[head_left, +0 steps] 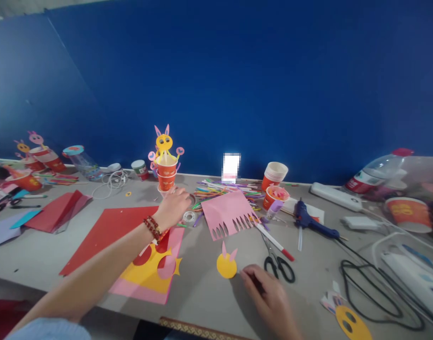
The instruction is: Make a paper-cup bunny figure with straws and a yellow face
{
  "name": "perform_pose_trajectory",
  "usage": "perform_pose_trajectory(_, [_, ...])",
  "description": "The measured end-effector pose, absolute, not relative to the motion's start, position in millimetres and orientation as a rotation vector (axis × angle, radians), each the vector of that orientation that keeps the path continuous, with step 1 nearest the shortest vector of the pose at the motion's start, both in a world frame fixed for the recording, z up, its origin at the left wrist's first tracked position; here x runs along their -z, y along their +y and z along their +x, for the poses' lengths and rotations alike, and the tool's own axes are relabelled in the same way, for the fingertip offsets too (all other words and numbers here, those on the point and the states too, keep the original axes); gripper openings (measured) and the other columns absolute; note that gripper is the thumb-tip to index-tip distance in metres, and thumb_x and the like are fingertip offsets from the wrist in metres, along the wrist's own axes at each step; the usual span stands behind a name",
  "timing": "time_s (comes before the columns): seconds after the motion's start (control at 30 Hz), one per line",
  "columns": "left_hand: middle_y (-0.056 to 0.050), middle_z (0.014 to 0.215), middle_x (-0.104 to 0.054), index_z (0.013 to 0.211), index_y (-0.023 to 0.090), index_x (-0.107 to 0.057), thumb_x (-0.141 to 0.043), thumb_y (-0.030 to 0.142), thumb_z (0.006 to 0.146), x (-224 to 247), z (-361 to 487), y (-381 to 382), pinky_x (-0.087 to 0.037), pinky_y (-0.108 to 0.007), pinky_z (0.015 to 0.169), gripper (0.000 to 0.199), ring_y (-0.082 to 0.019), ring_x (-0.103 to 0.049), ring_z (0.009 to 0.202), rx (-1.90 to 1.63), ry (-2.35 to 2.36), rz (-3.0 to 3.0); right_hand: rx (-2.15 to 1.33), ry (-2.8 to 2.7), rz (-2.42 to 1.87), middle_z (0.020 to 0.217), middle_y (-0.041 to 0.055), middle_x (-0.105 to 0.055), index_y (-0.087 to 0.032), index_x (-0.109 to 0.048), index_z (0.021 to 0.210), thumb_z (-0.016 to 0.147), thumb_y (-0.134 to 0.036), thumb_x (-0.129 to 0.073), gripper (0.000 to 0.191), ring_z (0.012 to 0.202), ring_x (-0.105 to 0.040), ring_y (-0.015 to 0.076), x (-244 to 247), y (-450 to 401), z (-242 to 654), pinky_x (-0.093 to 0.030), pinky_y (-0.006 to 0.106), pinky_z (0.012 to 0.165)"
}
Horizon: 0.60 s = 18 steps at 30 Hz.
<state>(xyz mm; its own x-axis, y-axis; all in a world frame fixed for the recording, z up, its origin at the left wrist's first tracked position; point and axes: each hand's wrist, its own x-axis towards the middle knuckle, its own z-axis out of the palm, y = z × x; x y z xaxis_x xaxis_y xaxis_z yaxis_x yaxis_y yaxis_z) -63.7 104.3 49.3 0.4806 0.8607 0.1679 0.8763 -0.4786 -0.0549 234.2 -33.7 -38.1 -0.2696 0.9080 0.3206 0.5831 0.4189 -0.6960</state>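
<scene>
My left hand [174,205] reaches out over the table, fingers stretched forward in front of a stack of red paper cups [167,182]. A yellow paper rabbit figure [164,142] with pink ears tops that stack. Just right of this hand lies a white tape roll [189,216]; what is under the palm is hidden. Close to the front edge, my right hand [268,293] rests on the table with curled fingers, and its inside cannot be seen. Its fingertips are beside a yellow paper circle with pink rabbit ears [226,265], which lies flat.
Pink fringed paper [227,212] lies over several coloured sticks. Black-handled scissors [279,269], a red-capped marker [278,243] and a blue glue gun [314,222] lie to the right. Cut yellow paper [149,276] and red sheets [106,238] are on the left.
</scene>
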Motion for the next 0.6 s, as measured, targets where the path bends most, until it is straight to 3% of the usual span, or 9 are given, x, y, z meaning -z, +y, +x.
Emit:
perform_pose_trajectory(0.23, [-0.014,0.1,-0.068,0.074,0.017,-0.074,-0.065,0.01,0.078,-22.9,-59.2,130.1,-0.021,-0.054,0.111,0.012,-0.032,-0.052,0.114,-0.031,-1.437,-2.65,-0.494,-2.015,-1.251,0.066,0.0015,-0.064,-0.021,-0.06,0.08,0.099,-0.032,-0.044,0.027,0.059,-0.061,0.0167,39.6,-31.9,234.2,-0.043,0.025,0.055])
perform_pose_trajectory(0.37, [-0.014,0.094,-0.069,0.072,0.016,-0.071,-0.057,0.005,0.079,-23.7,-61.0,141.9,-0.019,-0.055,0.112,0.019,-0.032,-0.053,0.112,0.003,-1.463,-2.685,-0.476,-1.996,-1.254,0.067,0.002,-0.064,-0.021,-0.06,0.08,0.099,-0.031,-0.043,0.028,0.059,-0.06,0.0162,39.6,-31.3,236.4,-0.044,0.025,0.057])
perform_pose_trajectory(0.5, [-0.012,0.093,-0.069,0.08,0.017,-0.064,-0.052,0.011,0.085,-48.0,-70.8,155.9,-0.032,-0.053,0.103,0.014,-0.031,-0.057,0.105,0.126,-1.534,-2.761,-0.472,-1.975,-1.22,0.066,0.0017,-0.064,-0.021,-0.059,0.081,0.099,-0.03,-0.044,0.026,0.059,-0.06,0.0162,43.1,-30.0,238.8,-0.043,0.025,0.056])
perform_pose_trajectory(0.6, [-0.009,0.093,-0.068,0.093,0.018,-0.058,-0.043,0.025,0.094,-68.8,-72.8,153.5,-0.045,-0.041,0.087,0.017,-0.026,-0.061,0.093,0.295,-1.589,-2.86,-0.491,-1.954,-1.22,0.069,0.0016,-0.065,-0.021,-0.059,0.082,0.098,-0.029,-0.046,0.022,0.061,-0.061,0.0165,45.5,-29.4,240.9,-0.044,0.025,0.057])
